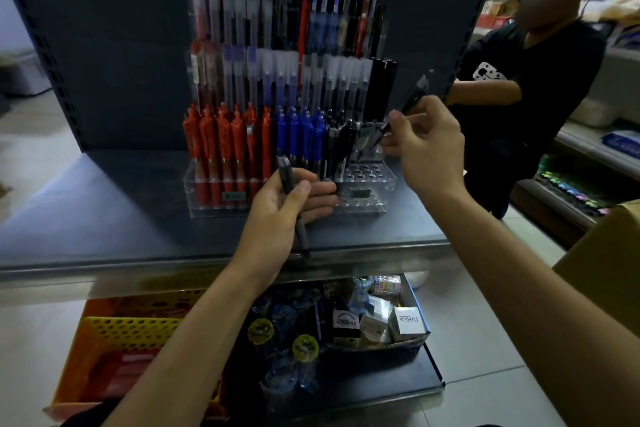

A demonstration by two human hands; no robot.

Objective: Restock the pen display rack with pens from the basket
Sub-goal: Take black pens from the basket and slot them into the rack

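I am gripping black pens [286, 178] in my left hand [280, 218], thumb curled over them, at 6 o'clock of the pen display rack [367, 199]. My right hand [427, 146] is pinching a single black pen [415, 94], which is tilting toward 1 o'clock above the rack's 3 o'clock end. The basket [131, 340] is sitting at 7 o'clock.

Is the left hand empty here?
No, the left hand grips black pens in front of the clear rack.

Left grip [287, 215] palm-up, fingers curled; right grip [426, 146] higher, fingertips in a pinch.
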